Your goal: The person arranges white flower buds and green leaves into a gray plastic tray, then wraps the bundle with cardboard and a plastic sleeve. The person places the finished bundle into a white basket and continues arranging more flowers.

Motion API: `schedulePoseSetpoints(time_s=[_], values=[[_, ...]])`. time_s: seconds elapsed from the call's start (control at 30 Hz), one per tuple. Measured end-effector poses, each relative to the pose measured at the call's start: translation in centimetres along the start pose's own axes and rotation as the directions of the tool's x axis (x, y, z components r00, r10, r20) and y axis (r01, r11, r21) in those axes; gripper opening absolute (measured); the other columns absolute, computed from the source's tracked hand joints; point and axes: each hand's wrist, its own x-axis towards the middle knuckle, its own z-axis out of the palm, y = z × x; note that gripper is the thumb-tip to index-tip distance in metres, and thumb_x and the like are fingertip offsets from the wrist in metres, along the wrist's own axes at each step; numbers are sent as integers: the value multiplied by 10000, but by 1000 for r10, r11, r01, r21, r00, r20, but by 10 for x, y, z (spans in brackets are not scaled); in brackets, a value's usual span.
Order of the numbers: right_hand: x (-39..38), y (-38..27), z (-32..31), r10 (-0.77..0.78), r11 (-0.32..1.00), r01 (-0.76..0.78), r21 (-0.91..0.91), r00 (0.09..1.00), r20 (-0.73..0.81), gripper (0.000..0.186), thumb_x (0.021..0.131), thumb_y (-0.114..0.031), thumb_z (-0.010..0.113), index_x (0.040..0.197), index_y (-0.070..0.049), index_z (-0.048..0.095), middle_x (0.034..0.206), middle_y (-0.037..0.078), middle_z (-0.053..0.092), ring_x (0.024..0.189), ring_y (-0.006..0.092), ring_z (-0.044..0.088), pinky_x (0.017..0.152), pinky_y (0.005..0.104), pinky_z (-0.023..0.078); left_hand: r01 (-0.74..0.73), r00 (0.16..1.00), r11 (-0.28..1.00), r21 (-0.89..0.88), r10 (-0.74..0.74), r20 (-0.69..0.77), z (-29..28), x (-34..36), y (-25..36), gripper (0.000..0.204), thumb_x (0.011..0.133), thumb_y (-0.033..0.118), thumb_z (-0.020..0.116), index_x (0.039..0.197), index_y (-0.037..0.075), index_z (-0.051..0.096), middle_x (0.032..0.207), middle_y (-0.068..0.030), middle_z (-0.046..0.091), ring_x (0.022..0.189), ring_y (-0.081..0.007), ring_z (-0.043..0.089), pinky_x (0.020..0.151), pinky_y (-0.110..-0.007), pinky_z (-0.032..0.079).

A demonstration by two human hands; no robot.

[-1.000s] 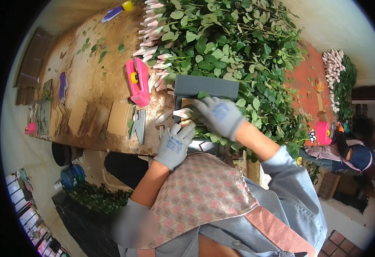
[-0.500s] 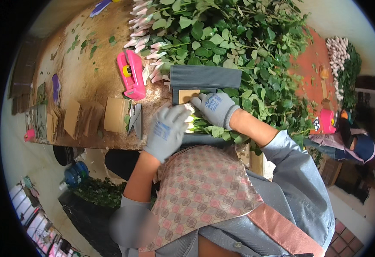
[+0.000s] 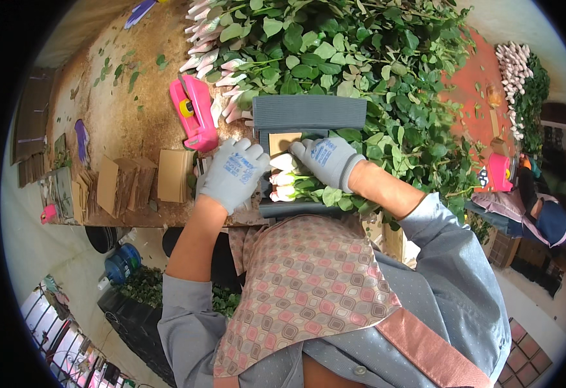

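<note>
My gloved right hand (image 3: 328, 160) has its fingers bent at a small brown cardboard piece (image 3: 285, 142), thumb side against it. Just below lie several pale pink and white rose heads (image 3: 283, 178), their leafy stems running right beneath that hand. They rest on a dark grey corrugated sheet (image 3: 309, 112), its far part raised along the back. Left of the roses, my gloved left hand (image 3: 233, 173) is palm down with bent fingers, over the spot where a grey metal tool stood. Its thumb and most of whatever it grips are hidden beneath the glove.
A pink tape dispenser (image 3: 193, 113) lies beyond my left hand. Cardboard pieces (image 3: 175, 174) stand in stacks at the left. A big heap of leafy rose stems (image 3: 360, 58) covers the table's far middle and right. Another person (image 3: 542, 216) works at the far right.
My left hand has moved left from the roses to where the grey tool stood, covering it. The rose heads now show more fully. My right hand stays by the cardboard.
</note>
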Motion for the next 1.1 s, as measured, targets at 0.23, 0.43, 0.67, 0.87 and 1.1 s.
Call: schedulePoseSetpoints(time_s=[0.23,0.43,0.67,0.87,1.1], values=[[-1,-9,-2,-31,998,32,-50,999,6,239,982,-124,527,1208,-67,581,1033,159,719,900,347,740,710,468,584,355,923,918,175,-374,91,6,-70,-43,131,894,144,627,999,138,706,982,-54,647,1017,-262,610,851,-439,442],[1,-21,-9,-1,995,6,-100,998,55,266,982,-155,553,1230,-69,596,1039,158,692,888,355,730,675,477,575,85,996,993,-84,-83,35,-30,-40,48,487,886,247,698,1348,101,656,1390,-70,616,1148,-282,566,960,-458,467],[-4,-14,-6,-22,1000,23,16,998,-64,250,943,-147,580,1177,-75,626,1059,170,714,917,356,738,743,466,577,106,994,953,-285,-92,59,-14,-22,68,587,768,171,803,1336,85,680,1410,-38,640,1073,-272,578,967,-422,489],[-7,41,-69,232,956,-120,267,866,-442,257,928,-205,616,1166,-112,644,1078,161,691,968,396,698,836,497,555,144,987,940,-310,-113,115,-15,-19,69,542,798,149,762,1329,76,680,1480,-33,605,1045,-292,589,932,-445,517],[33,178,-11,432,902,-432,0,902,16,259,900,-164,645,1122,-63,732,1065,183,764,1023,372,733,835,469,588,162,984,937,-310,-130,122,-17,-22,72,571,804,139,782,1361,84,669,1535,-24,568,1078,-309,581,988,-450,489]])
